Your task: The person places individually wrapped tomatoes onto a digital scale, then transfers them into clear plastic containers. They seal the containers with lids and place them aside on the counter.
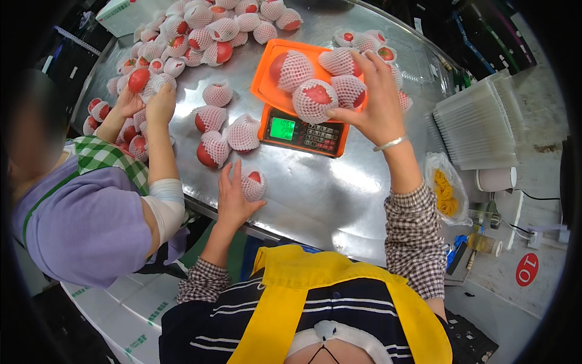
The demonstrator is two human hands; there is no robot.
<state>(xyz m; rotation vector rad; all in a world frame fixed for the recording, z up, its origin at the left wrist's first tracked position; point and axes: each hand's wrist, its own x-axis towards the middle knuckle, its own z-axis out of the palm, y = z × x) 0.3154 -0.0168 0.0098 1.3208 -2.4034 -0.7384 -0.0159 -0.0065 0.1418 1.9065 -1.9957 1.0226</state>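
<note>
My left hand (pixel 233 200) rests at the near side of the metal table, thumb and fingers around a tomato in a white foam net (pixel 253 185). Just beyond it sit several more netted tomatoes (pixel 243 133). On the right, my right hand (pixel 381 100) reaches over the orange tray (pixel 262 82) of a digital scale (pixel 303 134), whose display glows green. Its thumb and fingers curve around a netted tomato (pixel 348 91) at the tray's right side. The thumb tip lies against the front netted tomato (pixel 315 100). Other netted tomatoes share the tray.
A big heap of netted tomatoes (pixel 224 29) covers the far left; a smaller group (pixel 365 41) lies behind the scale. At left, a co-worker's hands (pixel 159 106) handle a tomato (pixel 139 79). Stacked clear plastic trays (pixel 476 124) and a bag of yellow bands (pixel 445 193) stand right.
</note>
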